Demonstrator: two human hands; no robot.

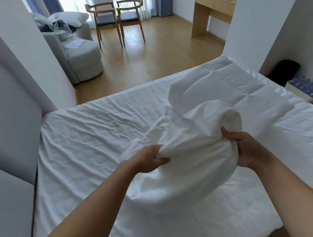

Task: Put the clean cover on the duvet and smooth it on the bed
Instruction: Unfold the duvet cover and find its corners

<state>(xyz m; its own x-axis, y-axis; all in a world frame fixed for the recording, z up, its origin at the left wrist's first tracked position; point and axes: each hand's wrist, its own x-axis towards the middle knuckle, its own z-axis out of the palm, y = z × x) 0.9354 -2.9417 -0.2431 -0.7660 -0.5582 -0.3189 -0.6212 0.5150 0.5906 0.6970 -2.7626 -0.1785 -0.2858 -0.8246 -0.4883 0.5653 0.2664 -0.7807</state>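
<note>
Cover: the white cover (187, 166) is hanging bunched between both hands over the middle of the bed (86, 141), its far end rising toward 12 o'clock and sagging onto the sheet.
Why bunched: the person is probably gathering the cloth to find an opening or corner before the duvet goes in.
Left hand: the left hand (153, 158) is pinching a fold at the bundle's 9 o'clock side, thumb on top and fingers curling beneath; the forearm is reaching in from 7 o'clock, nearly straight.
Right hand: the right hand (245, 150) is gripping the 3 o'clock side, thumb pressing upward against the cloth, its fingertips buried in the folds; the forearm is coming in from 5 o'clock.
Duvet: what looks like the folded duvet (259, 103) is lying flat at 2 o'clock, just beside the cover's far end; contact cannot be told.
Progress: the job is looking early, with the duvet not yet covered and nothing smoothed.
Room: two chairs (118, 16) are standing at 12 o'clock, a desk (213, 2) at 1 o'clock.
</note>
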